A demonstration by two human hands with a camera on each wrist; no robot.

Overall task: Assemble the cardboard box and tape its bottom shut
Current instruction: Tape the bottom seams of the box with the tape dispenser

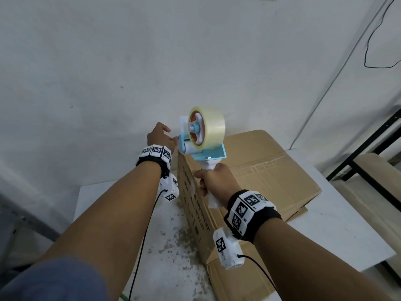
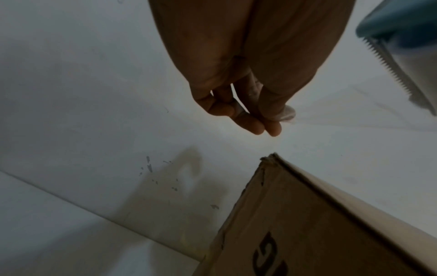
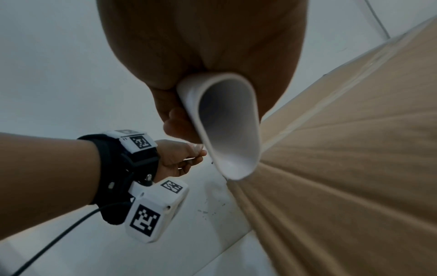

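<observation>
Here the cardboard box (image 1: 256,170) stood on the white counter (image 1: 338,216), close to a pale wall (image 1: 130,61), with its flaps folded shut on top and an old strip of clear tape running along the seam. One printed side of the box faced the person's left.

The right hand (image 1: 217,179) was clenched round the white handle of the tape dispenser (image 1: 201,137), whose blue frame and roll of clear tape sat at the far left corner of the box top. In the right wrist view the hollow end of that handle (image 3: 227,127) stuck out below the curled fingers, with the box top spreading out beside it.

The left hand (image 1: 159,135) was held just beyond that corner, beside the dispenser's roller. In the left wrist view its thumb and fingertips (image 2: 267,123) pinched the free end of the clear tape (image 2: 287,114), which stretched toward the dispenser's serrated blade (image 2: 397,69). The box corner (image 2: 272,158) lay just under the fingertips, not touching them.

A black-framed rack (image 1: 368,161) stood to the right of the counter.
</observation>
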